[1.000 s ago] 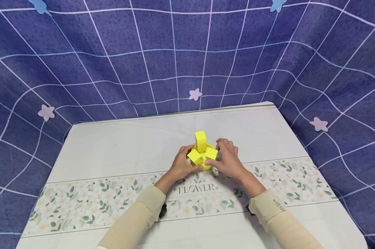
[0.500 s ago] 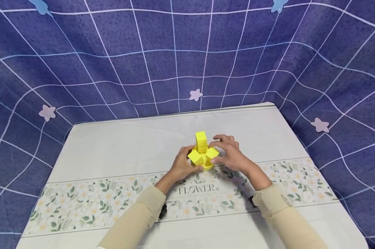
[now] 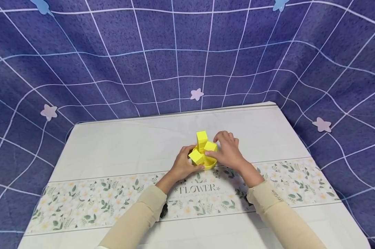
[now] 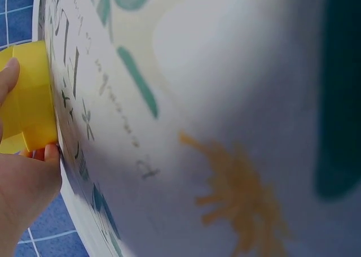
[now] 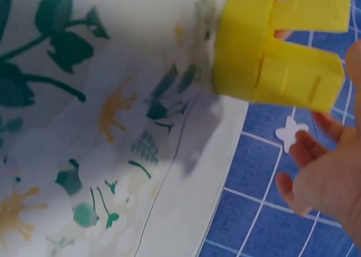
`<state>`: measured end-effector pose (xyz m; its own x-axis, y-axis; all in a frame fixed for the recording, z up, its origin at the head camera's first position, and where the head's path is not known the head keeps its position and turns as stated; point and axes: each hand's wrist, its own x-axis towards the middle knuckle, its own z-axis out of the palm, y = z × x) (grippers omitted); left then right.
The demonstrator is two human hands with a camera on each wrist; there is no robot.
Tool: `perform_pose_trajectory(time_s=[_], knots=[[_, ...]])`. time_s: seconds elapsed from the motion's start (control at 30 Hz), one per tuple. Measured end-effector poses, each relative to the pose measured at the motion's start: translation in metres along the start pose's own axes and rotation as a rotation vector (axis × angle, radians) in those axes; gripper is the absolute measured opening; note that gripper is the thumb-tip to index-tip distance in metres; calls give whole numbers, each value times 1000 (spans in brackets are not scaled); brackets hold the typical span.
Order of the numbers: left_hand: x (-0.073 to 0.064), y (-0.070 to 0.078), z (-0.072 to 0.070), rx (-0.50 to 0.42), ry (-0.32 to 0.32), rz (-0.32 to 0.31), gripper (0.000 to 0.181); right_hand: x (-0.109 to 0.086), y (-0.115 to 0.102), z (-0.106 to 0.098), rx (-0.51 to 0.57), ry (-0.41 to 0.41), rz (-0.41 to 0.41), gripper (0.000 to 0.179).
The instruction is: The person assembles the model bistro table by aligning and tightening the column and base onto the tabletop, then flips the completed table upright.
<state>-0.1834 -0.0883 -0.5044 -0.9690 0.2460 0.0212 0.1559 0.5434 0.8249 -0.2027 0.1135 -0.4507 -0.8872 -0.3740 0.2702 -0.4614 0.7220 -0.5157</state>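
A round, shallow yellow holder [image 3: 210, 166] stands on the table with yellow rectangular blocks upright in it. My left hand [image 3: 181, 165] grips the holder's left side, thumb at the front and fingers behind. In the left wrist view the thumb lies against the yellow side [image 4: 36, 99]. My right hand [image 3: 230, 152] pinches the right block [image 3: 210, 146], its thumb on the near face and a finger at the far right. Another block [image 3: 196, 157] leans at the left, and a taller-looking block [image 3: 202, 138] rises at the back. The right wrist view shows blocks [image 5: 304, 73] projecting from the holder.
The table [image 3: 137, 138] wears a white cover with a floral band and the word FLOWER. A dark blue curtain [image 3: 159, 65] with a grid and stars hangs around the back and sides.
My right hand first loosened and lifted its fingers over the right block, then took hold again. That block has shifted back and left, toward the rear block. The left hand stays put.
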Motion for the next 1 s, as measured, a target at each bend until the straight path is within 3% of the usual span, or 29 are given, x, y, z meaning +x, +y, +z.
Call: perform_pose_trajectory(time_s=[0.2, 0.43, 0.57, 0.73, 1.0], knots=[[1, -4, 0, -8, 5, 2, 88, -1, 4, -10, 82, -86, -81, 49], [2, -4, 1, -13, 4, 0, 88, 0, 6, -10, 71, -42, 16, 43], [1, -4, 2, -5, 8, 1, 88, -1, 8, -7, 34, -18, 58, 48], [1, -4, 2, -7, 12, 5, 88, -4, 13, -8, -7, -45, 115, 58], [2, -3, 1, -25, 6, 10, 87, -7, 23, -25, 106, -73, -12, 56]])
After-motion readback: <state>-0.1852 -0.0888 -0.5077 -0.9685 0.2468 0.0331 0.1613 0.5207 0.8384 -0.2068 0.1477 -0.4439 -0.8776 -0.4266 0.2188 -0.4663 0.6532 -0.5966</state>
